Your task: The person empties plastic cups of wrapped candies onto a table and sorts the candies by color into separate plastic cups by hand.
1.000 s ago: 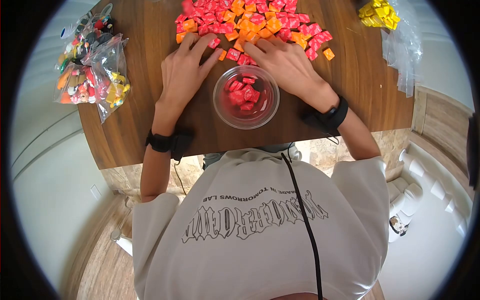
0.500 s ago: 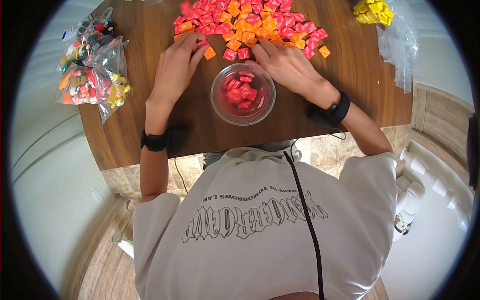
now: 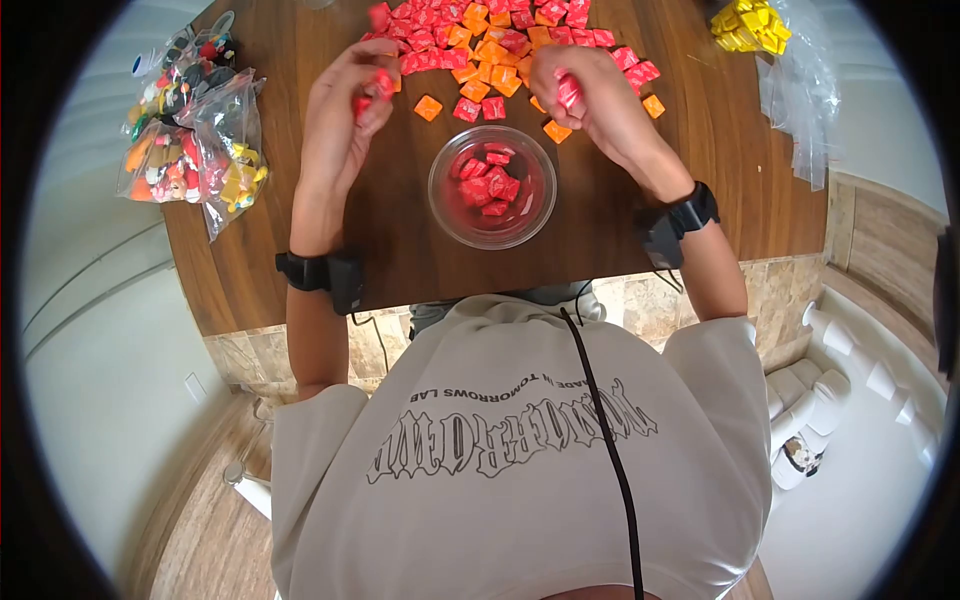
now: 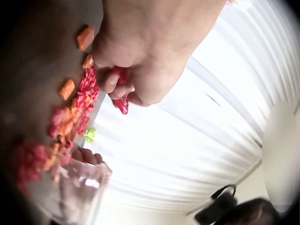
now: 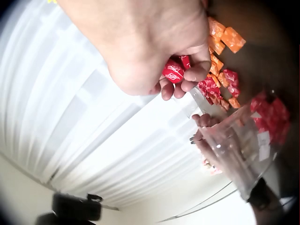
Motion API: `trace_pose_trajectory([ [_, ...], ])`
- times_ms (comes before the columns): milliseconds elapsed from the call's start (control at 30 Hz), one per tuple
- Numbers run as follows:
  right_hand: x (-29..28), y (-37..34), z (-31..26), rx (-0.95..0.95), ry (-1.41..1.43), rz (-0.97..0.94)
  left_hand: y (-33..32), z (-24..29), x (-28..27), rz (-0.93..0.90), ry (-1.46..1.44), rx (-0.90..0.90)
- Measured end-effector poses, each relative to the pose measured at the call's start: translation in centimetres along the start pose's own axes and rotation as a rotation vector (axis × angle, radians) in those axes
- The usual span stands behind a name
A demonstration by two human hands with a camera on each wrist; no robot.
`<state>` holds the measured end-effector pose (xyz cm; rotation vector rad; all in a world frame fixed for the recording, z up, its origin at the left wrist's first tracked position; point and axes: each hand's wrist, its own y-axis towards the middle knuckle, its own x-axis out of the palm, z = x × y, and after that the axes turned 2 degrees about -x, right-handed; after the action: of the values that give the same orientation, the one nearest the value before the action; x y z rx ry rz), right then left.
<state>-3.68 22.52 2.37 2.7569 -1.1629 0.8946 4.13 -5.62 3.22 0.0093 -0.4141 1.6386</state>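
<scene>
My left hand (image 3: pixel 335 135) is raised left of the candy pile, its curled fingers holding red wrapped candies (image 4: pixel 123 105). At the pile's near right side, my right hand (image 3: pixel 612 110) grips red wrapped candies (image 5: pixel 174 73) against its palm. Between the two wrists stands a round clear plastic tub (image 3: pixel 492 243) with several red candies (image 3: pixel 486 183) inside. Beyond it spreads the pile of red and orange wrapped candies (image 3: pixel 488 52). A loose orange candy (image 3: pixel 428 107) lies near the left hand, and another orange candy (image 3: pixel 557 131) lies just below the right.
Clear bags of colourful small figures (image 3: pixel 190 150) lie at the table's left edge. Yellow wrapped pieces (image 3: pixel 750 27) and empty clear bags (image 3: pixel 800 120) are at the far right. The brown wooden table (image 3: pixel 400 235) ends just in front of the person's shirt.
Both hands have come away from the table surface, with red candies now showing in their curled fingers. The right hand has moved up and right, the left slightly up. The tub stays in place.
</scene>
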Motion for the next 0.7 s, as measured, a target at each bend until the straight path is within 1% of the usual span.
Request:
trace_pose_trajectory([
  [67, 0.6, 1.5, 1.5, -0.32, -1.007, 0.001, 1.3, -0.7, -0.8, 0.035, -0.334, 0.037],
  [100, 2.6, 1.2, 0.9, -0.461, -1.18, 0.041, 1.4, -0.8, -0.8, 0.037, -0.334, 0.037],
  [133, 2.8, 1.4, 1.3, -0.46, -1.18, 0.041, 1.6, -0.9, -0.6, 0.063, -0.104, 0.062],
  [167, 2.7, 1.6, 1.8, -0.544, -1.482, -0.031, 1.8, -1.1, -0.4, 0.088, 0.126, 0.084],
  [200, 2.7, 1.7, 2.2, -0.624, -1.782, -0.11, 1.9, -1.6, 0.0, 0.088, 0.127, 0.082],
  [267, 2.9, 1.9, 2.4, -0.645, -1.804, -0.109, 1.9, -2.8, 0.9, 0.305, 1.056, 0.529],
  [300, 3.0, 2.0, 2.5, -0.669, -1.829, -0.11, 2.0, -2.9, 1.0, 0.306, 1.057, 0.526],
  [400, 3.1, 1.7, 2.8, -0.689, -1.87, -0.106, 2.3, -3.0, 1.2, 0.247, 1.45, 0.627],
  [467, 3.1, 1.4, 3.0, -0.687, -1.885, -0.1, 2.6, -2.9, 0.9, 0.219, 1.491, 0.619],
  [533, 3.2, 1.1, 3.3, -0.636, -1.872, -0.09, 2.5, -2.6, 0.9, 0.196, 1.534, 0.612],
  [600, 2.8, 1.1, 3.9, -0.628, -1.862, -0.093, 2.6, -2.1, 1.2, 0.132, 1.599, 0.56],
  [667, 2.5, 1.2, 4.0, -0.62, -1.854, -0.093, 2.7, -1.9, 1.5, 0.123, 1.651, 0.583],
  [700, 2.2, 1.6, 3.8, -0.622, -1.784, -0.094, 2.7, -1.7, 1.6, 0.107, 1.704, 0.6],
])
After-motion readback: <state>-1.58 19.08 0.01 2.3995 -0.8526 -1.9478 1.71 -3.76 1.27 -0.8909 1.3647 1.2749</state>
